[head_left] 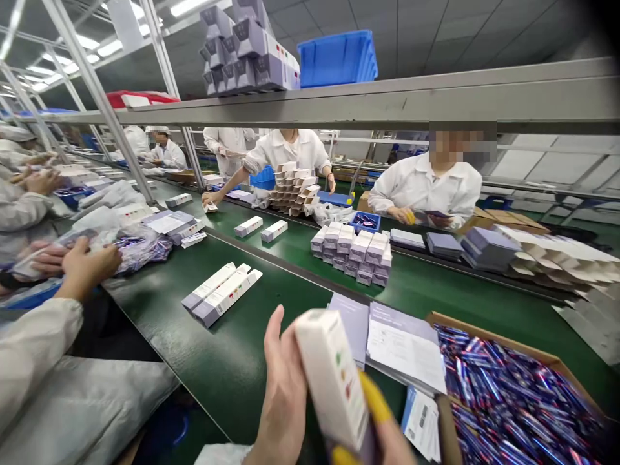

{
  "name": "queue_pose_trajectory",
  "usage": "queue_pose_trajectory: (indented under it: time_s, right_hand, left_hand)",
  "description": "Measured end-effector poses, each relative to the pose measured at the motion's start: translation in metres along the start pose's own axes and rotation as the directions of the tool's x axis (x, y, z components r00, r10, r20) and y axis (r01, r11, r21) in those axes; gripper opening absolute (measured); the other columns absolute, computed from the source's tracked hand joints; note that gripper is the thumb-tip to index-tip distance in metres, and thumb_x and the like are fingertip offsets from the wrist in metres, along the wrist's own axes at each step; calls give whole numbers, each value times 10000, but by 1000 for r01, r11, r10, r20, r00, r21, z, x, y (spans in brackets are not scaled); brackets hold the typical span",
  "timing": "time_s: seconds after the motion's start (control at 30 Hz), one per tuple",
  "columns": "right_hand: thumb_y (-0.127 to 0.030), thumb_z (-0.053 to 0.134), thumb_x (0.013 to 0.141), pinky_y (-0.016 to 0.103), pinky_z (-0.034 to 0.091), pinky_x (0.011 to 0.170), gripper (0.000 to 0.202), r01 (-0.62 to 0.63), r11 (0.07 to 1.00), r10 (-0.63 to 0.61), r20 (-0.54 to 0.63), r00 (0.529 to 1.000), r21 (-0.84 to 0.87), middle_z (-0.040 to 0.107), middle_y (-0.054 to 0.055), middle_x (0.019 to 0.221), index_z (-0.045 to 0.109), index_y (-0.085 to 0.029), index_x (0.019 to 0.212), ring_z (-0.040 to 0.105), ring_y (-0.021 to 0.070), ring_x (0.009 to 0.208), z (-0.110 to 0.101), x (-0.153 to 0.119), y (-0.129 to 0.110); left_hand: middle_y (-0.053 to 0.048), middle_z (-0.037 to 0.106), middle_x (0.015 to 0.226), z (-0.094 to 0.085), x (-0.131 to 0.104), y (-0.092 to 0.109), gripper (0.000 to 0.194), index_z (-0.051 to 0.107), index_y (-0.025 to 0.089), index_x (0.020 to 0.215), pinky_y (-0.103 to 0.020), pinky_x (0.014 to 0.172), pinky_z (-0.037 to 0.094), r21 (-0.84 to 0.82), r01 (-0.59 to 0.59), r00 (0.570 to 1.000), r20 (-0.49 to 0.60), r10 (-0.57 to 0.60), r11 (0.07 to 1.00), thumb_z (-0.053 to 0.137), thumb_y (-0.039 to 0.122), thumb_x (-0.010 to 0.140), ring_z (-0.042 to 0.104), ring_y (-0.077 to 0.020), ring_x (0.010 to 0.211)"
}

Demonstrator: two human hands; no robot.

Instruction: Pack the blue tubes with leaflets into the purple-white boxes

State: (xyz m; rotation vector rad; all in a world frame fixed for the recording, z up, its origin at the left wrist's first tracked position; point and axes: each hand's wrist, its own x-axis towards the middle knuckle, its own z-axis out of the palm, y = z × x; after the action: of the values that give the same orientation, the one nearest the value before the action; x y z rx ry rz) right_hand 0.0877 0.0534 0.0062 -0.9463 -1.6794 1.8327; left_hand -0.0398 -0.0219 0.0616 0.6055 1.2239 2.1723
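While the left hand (285, 387) presses against one side of a long white and purple box (332, 374), the right hand (382, 420) grips it from the other side, so that the box is held between the two above the green surface (194, 349). The box leans, its white end up and toward the left, and small coloured marks run along one white face. Yellow covers (374, 395) sit on fingers of the right hand; the left hand is bare, with a fingertip standing clear of the box. Beyond the hands, to the left, a pair of similar boxes (223, 294) lies side by side on the surface. Just behind the held box are a purple sheet (349, 326) and a stack of printed papers (404, 342), with a blue and white leaflet (421, 420) nearer the wearer. To the right stands an open cardboard carton (443, 420) full of shiny blue and purple packets (518, 394). Farther back, a pile of purple and white boxes (356, 255) stands before a person in white (431, 184).
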Motion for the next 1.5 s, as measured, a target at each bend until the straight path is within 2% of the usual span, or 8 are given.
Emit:
queue_pose_trajectory:
  time_s: [0.23,0.43,0.53,0.8,0.97,1.17,1.3,1.5]
  right_hand:
    - [-255,494,773,341,550,595,441,68,935,116,-485,867,347,547,130,1036,366,-159,1185,629,184,672,-113,113,-94]
    - [-313,535,722,290,484,403,438,-278,960,224,-581,783,-5,582,145,904,409,-119,1093,585,161,473,-159,150,-53]
    - [-360,545,687,255,430,404,233,-148,943,-12,-473,881,-298,586,47,622,529,-146,779,539,143,444,-147,114,-33]
    - [-132,580,592,400,369,761,256,236,-41,-398,233,888,-971,578,80,1050,623,-206,833,507,267,939,-112,61,-6]
    - [9,492,573,397,313,778,243,185,-136,-406,225,886,-973,604,26,688,607,-205,574,524,195,737,-108,70,7]
    - [-139,428,729,420,375,804,246,324,131,-414,245,877,-937,651,-4,827,641,-262,745,582,190,781,-134,64,-4]
    - [-229,433,783,353,441,791,282,305,134,-794,82,602,-943,624,60,997,564,-197,1030,567,205,921,-130,28,-26]
    - [-127,431,783,444,239,1010,223,545,-205,-794,464,393,-813,623,43,1030,595,-196,918,523,203,1021,-38,8,-7]
  left_hand:
    - [-102,483,1175,-25,20,-17,409,490,213,1078,-372,930,363,512,198,968,33,-249,836,541,421,730,449,-245,1103]
    - [-78,546,1083,-32,32,-33,368,533,225,1024,-334,886,375,730,64,953,157,-258,681,507,452,735,505,-222,1007]
    - [-78,595,969,-28,60,-35,386,547,191,957,-305,831,399,784,-8,970,157,-186,621,435,502,757,549,-199,898]
    - [-189,547,996,11,124,-84,686,570,98,966,-467,805,340,986,-166,978,164,-127,-8,474,676,610,462,-357,979]
    - [-109,544,878,21,105,-105,373,551,132,860,-386,740,360,958,-230,967,245,74,-168,597,448,669,477,-278,880]
    - [-45,542,811,12,91,-79,83,475,177,841,-315,710,385,924,-229,972,237,13,306,434,239,802,513,-188,777]
    - [-56,586,942,-9,65,-52,264,463,176,993,-300,763,419,567,143,940,179,-291,811,486,333,782,552,-187,865]
    - [-95,651,961,-13,24,-64,477,538,141,1068,-358,813,438,58,619,763,193,-617,783,446,504,772,588,-242,910]
